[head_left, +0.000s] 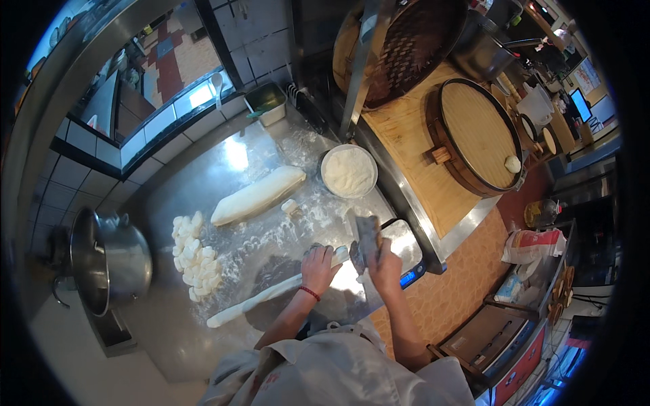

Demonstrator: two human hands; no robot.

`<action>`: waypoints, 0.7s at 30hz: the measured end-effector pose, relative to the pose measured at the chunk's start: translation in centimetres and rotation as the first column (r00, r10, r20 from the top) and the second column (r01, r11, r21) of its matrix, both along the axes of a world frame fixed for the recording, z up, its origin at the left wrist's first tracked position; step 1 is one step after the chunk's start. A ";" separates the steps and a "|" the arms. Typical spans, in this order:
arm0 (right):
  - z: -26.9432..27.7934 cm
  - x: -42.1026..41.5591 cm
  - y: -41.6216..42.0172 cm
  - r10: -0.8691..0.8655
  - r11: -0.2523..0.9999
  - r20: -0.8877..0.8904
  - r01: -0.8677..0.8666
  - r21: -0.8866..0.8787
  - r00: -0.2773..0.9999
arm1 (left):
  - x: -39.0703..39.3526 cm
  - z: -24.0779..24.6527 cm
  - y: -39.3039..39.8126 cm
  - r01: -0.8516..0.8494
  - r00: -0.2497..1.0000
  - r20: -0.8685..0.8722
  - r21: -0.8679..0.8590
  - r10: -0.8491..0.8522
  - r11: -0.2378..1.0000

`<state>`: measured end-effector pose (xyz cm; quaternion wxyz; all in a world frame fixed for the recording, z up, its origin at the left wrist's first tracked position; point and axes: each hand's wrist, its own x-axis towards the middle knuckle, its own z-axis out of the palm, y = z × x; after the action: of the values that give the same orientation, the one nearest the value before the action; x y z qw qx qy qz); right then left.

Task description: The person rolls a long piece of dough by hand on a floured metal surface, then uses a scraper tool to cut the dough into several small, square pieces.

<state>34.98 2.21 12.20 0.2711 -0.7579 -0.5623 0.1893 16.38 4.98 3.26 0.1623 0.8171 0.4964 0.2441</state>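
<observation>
A long thin rope of dough [259, 299] runs across the floured steel worktop, and my left hand [319, 269] is closed over it near its right end. My right hand [385, 269] grips a dough cutter [367, 236] with a wide blade, blurred, just right of that end. Part of the blade and the fingers around it are hard to make out. Behind the rope lies a thick log of dough [259, 195], with a small dough piece [290, 206] to its right. Many cut dough pieces [197, 256] are heaped at the left.
A flour bowl [349, 171] stands behind my hands, and a digital scale [403, 243] at the right. A steel pot [119, 261] is at the far left. A round steamer [480, 137] holding one dough ball [512, 164] rests on a wooden board [406, 167]. A steel container [266, 104] stands at the back.
</observation>
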 end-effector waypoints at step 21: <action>-0.8 -2.8 -0.3 0.262 0.964 0.004 -0.261 0.057 0.965 | 0.2 0.5 0.1 -0.082 0.994 0.071 -0.002 0.082 0.997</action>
<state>32.19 1.88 11.36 0.2662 -0.6688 -0.6622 0.2085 16.62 5.06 3.78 0.1693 0.7869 0.5234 0.2796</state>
